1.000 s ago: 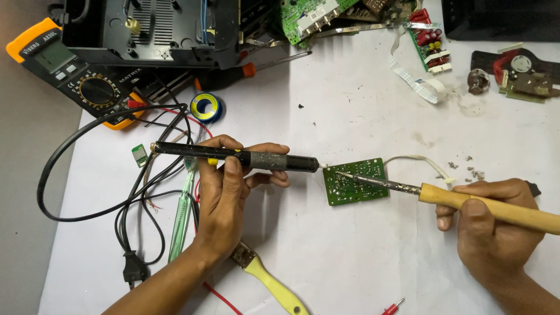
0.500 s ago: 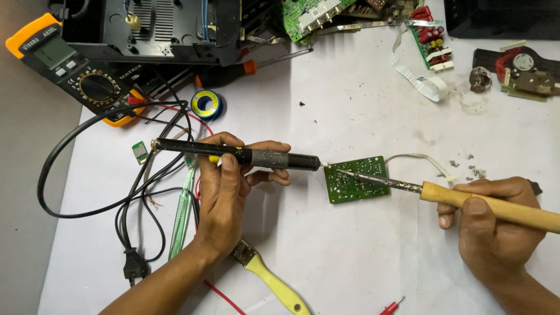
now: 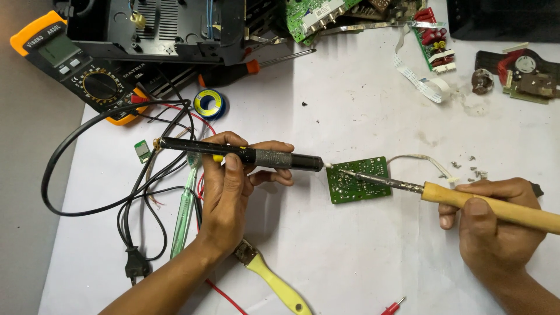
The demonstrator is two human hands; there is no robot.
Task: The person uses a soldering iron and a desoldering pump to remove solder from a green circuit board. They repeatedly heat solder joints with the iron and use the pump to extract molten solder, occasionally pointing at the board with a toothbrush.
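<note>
A small green circuit board (image 3: 357, 179) lies on the white sheet (image 3: 361, 105) in the middle. My left hand (image 3: 230, 186) grips a black desoldering pump (image 3: 245, 155) held level, its white tip at the board's left edge. My right hand (image 3: 496, 224) holds a soldering iron by its wooden handle (image 3: 496, 207). The iron's metal tip rests on the board near the pump's tip. A thin white wire runs off the board's right side.
An orange multimeter (image 3: 76, 73) with leads, a black open chassis (image 3: 169, 29), a solder spool (image 3: 209, 104) and a screwdriver (image 3: 256, 67) lie at the back left. Black cable with plug (image 3: 134, 268), a yellow-handled brush (image 3: 274, 280) and loose screws (image 3: 472, 169) lie around. More boards at back right.
Both hands and tools stay almost in place. The pump tip and iron tip remain together at the board's left edge.
</note>
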